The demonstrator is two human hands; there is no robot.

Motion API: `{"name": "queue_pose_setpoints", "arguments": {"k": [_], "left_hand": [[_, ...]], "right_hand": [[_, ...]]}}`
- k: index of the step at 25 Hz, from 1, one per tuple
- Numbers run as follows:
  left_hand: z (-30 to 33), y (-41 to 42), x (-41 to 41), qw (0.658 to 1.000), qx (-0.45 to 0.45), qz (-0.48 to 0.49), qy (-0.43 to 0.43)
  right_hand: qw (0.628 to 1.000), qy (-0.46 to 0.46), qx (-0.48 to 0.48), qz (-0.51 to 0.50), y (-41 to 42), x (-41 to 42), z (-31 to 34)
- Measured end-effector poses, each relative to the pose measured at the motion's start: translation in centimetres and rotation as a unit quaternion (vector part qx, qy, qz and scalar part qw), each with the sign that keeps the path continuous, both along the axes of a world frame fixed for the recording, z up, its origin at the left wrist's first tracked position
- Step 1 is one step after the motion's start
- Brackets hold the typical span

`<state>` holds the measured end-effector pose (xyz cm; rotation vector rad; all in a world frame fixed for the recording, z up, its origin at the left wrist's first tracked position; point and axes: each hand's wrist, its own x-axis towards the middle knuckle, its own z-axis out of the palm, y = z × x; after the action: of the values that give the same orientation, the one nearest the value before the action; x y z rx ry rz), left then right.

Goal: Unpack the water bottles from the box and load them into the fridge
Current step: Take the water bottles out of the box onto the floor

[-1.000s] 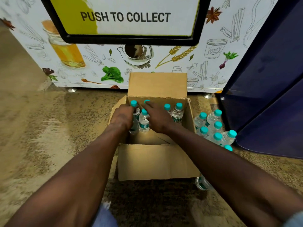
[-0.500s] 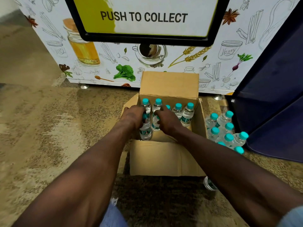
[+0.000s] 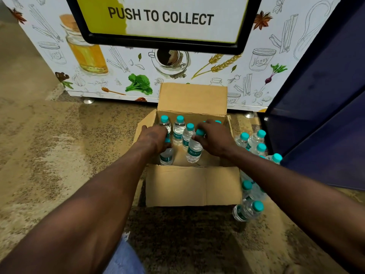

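"PUSH TO COLLECT" on the machine's flap [image 3: 162,18], "Honey" on a drawn jar [image 3: 261,61], "Bisleri" on a bottle label [image 3: 194,153]

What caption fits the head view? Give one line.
Both hands, left and right, grip water bottles inside the cardboard box.

box [image 3: 192,185] open-topped, near half bare, floor bottles [image 3: 254,143] crowding its right

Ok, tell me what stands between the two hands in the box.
In the head view, two upright capped water bottles stand between the left hand and right hand, inside the cardboard box.
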<state>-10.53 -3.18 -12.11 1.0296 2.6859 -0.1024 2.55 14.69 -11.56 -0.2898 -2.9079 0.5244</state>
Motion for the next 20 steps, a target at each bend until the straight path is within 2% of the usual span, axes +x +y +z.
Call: {"name": "queue_pose_setpoints", "arguments": {"k": [4, 9, 14, 18, 20], "left_hand": [[0.8, 0.2, -0.1, 1.0, -0.008, 0.008, -0.002], [2.6, 1.2, 0.6, 0.995, 0.086, -0.051, -0.017], [3.9, 1.6, 1.9, 0.986, 0.091, -0.126, -0.055], [5.0, 2.5, 3.9, 0.977, 0.06, -0.169, -0.112], [5.0, 2.7, 4.4, 0.978, 0.05, -0.168, -0.113]], "right_hand": [[0.998, 0.06, 0.001, 0.009, 1.0, 1.4, 2.8], [0.991, 0.122, -0.018, 0.049, 0.2, 4.4, 9.4], [0.988, 0.04, -0.052, 0.143, -1.3, 8.5, 14.0], [0.983, -0.05, -0.038, 0.173, -1.8, 10.7, 10.2], [0.981, -0.078, -0.018, 0.179, -1.6, 11.4, 7.1]]}}
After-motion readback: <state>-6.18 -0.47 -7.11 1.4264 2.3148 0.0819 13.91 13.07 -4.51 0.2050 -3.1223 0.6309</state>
